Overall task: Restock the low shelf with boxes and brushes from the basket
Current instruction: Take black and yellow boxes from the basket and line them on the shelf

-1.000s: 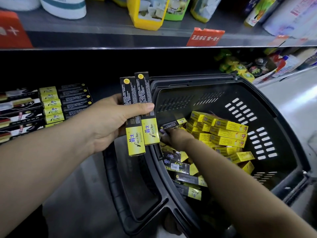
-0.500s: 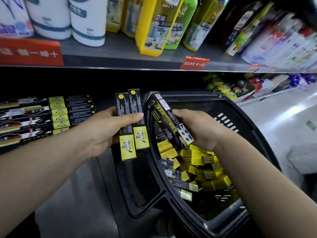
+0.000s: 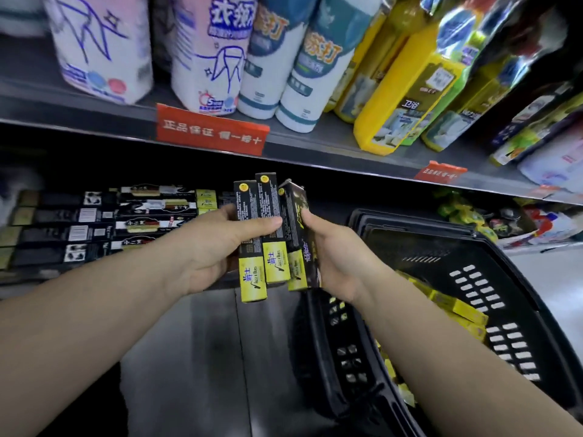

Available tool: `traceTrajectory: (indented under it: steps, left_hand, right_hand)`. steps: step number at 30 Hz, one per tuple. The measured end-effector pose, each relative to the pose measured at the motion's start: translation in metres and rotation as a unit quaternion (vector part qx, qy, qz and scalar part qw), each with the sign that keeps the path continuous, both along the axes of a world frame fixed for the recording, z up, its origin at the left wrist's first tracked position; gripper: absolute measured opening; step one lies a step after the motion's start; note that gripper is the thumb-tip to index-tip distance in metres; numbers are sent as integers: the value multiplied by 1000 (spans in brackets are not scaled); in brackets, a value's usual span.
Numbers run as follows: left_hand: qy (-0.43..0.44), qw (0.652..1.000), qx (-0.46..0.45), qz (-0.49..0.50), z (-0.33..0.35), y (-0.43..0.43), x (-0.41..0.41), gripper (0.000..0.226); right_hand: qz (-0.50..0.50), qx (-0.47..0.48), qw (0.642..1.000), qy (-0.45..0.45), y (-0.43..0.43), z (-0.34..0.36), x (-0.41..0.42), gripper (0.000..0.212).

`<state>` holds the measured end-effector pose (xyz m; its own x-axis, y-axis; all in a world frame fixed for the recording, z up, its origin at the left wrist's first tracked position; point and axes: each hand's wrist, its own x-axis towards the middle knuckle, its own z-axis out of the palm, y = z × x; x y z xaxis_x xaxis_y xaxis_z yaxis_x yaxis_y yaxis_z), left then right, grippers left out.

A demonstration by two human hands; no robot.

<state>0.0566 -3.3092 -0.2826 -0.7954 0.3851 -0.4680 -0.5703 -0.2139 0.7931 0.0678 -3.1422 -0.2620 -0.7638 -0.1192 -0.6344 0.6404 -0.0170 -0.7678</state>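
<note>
My left hand grips two long black-and-yellow boxes upright, side by side. My right hand holds a third black-and-yellow box pressed against the right side of those two. Both hands are raised in front of the low shelf, left of the black basket. Inside the basket lie more yellow boxes. On the low shelf at the left, rows of the same black-and-yellow boxes and brush packs lie flat.
An upper shelf carries white cleaner canisters, yellow and green packs, and red price tags. Small goods sit on the low shelf behind the basket at right. The aisle floor shows at far right.
My right hand lifted a box out of the basket and brought it left against the two in my left hand. The view tilted upward.
</note>
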Motion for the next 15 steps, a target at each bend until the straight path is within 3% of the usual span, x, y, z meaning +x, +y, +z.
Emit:
traceTrajectory:
  steps: [6,9,15]
  left_hand:
    - [-12,1000,-25,-4,-17,-30,-6,40]
    - [-23,999,-46,7,-28,-41,-8,29]
    - [-48,995,-86,32,-44,-64,-15,31]
  right_hand:
    - [38,-19,999,-12,-34,-25,-13,48]
    - [28,-10,1000,5,-46,-39,-21,40]
    - [52,26,995,75,-56,-58,-39,44]
